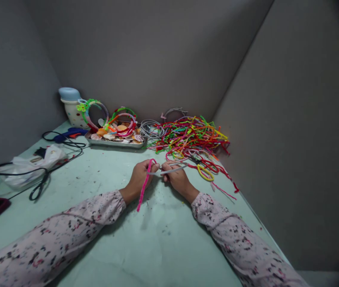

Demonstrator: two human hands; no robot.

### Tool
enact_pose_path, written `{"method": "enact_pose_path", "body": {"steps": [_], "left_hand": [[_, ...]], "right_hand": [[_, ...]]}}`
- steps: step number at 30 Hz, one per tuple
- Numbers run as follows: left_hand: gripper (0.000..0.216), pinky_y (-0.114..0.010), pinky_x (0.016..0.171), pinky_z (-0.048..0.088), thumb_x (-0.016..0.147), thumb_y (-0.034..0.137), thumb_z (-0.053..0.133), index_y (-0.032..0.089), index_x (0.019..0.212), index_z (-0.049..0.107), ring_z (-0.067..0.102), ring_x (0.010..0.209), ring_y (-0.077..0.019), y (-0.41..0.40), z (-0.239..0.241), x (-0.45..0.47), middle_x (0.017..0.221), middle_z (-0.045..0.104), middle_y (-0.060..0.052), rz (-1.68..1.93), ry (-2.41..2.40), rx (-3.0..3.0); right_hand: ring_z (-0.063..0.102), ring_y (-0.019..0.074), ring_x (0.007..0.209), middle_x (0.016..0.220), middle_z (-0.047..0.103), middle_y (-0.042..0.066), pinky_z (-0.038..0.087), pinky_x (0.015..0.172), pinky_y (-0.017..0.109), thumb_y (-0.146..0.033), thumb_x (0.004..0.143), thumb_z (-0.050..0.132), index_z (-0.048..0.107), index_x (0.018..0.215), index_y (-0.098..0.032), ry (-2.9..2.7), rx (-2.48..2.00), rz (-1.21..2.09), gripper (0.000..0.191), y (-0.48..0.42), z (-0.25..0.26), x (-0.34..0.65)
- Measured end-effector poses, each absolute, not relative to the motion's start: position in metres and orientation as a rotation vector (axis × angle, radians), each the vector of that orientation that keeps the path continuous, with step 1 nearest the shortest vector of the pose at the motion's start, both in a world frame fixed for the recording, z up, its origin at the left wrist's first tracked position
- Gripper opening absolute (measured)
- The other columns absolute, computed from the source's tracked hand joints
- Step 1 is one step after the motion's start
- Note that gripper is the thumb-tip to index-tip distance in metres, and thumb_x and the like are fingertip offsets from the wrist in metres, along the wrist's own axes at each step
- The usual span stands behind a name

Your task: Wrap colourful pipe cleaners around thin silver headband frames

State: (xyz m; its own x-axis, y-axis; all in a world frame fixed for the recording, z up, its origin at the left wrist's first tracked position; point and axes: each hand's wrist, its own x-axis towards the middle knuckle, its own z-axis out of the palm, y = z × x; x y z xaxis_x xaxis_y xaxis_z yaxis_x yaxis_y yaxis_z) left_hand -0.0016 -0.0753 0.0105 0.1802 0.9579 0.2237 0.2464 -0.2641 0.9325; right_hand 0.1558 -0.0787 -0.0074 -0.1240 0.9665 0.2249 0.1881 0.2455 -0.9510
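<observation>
Grey partition walls are enclosing the pale green surface (pixel 157 247) on which your hands are meeting. Your left hand (pixel 141 177) is curling its fingers closed around the upper end of a pink pipe cleaner (pixel 143 187), whose free tail is hanging down toward you onto the surface. Your right hand (pixel 178 178) is pinching a thin grey band (pixel 181 168) just beside it, and the pink end is touching the band. Judging by this grip, a slackening pinch could be letting the pink end slide off the band. A yellow loop (pixel 205 173) and a heap of coloured pipe cleaners (pixel 192 137) are lying near your right hand, close enough to be snagging the band. Farther left, a tray (pixel 115 144) and scissors (pixel 39 187) are resting.
</observation>
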Motion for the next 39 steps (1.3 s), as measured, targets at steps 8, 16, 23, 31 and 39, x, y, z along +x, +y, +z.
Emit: {"method": "enact_pose_path", "body": {"steps": [8, 16, 23, 31, 39], "left_hand": [[0.031, -0.022, 0.046, 0.032, 0.081, 0.04, 0.053, 0.017, 0.06, 0.05, 0.042, 0.047, -0.0097, -0.075, 0.013, -0.002, 0.048, 0.046, 0.005, 1.099, 1.161, 1.635], [0.031, -0.021, 0.048, 0.035, 0.079, 0.046, 0.059, 0.016, 0.087, 0.061, 0.046, 0.051, -0.01, -0.07, 0.003, -0.001, 0.062, 0.055, 0.003, 1.13, 1.097, 1.566], [0.03, -0.026, 0.067, 0.044, 0.086, 0.043, 0.053, 0.016, 0.082, 0.065, 0.054, 0.077, -0.0155, -0.071, 0.009, -0.004, 0.083, 0.056, -0.003, 1.295, 1.191, 1.818], [0.028, -0.029, 0.077, 0.045, 0.087, 0.041, 0.054, 0.02, 0.096, 0.071, 0.055, 0.089, -0.0185, -0.068, 0.003, -0.004, 0.09, 0.06, -0.005, 1.255, 1.1, 1.942], [0.048, -0.027, 0.071, 0.045, 0.081, 0.04, 0.062, 0.019, 0.123, 0.058, 0.054, 0.074, -0.0148, -0.074, 0.009, -0.001, 0.09, 0.058, -0.004, 1.228, 1.094, 1.85]], "right_hand": [[0.05, 0.0079, 0.047, 0.058, 0.056, -0.002, 0.04, 0.046, 0.019, -0.043, 0.089, 0.047, 0.057, 0.066, -0.017, -1.508, -1.067, 1.06, 0.036, -0.077, -0.014, 0.155], [0.046, 0.0068, 0.04, 0.051, 0.056, -0.002, 0.033, 0.038, 0.018, -0.049, 0.083, 0.054, 0.058, 0.066, -0.016, -1.259, -1.131, 1.157, 0.037, -0.069, -0.012, 0.158], [0.042, 0.0065, 0.034, 0.039, 0.052, -0.001, 0.031, 0.037, 0.018, -0.055, 0.081, 0.051, 0.058, 0.056, -0.015, -1.217, -1.221, 1.185, 0.048, -0.065, -0.015, 0.159], [0.044, 0.0071, 0.036, 0.041, 0.052, -0.001, 0.032, 0.038, 0.018, -0.051, 0.082, 0.052, 0.059, 0.057, -0.016, -1.279, -1.207, 1.195, 0.044, -0.068, -0.014, 0.159], [0.044, 0.0087, 0.039, 0.043, 0.053, -0.001, 0.033, 0.04, 0.021, -0.054, 0.082, 0.054, 0.059, 0.058, -0.017, -1.296, -1.136, 1.245, 0.045, -0.072, -0.008, 0.159]]}}
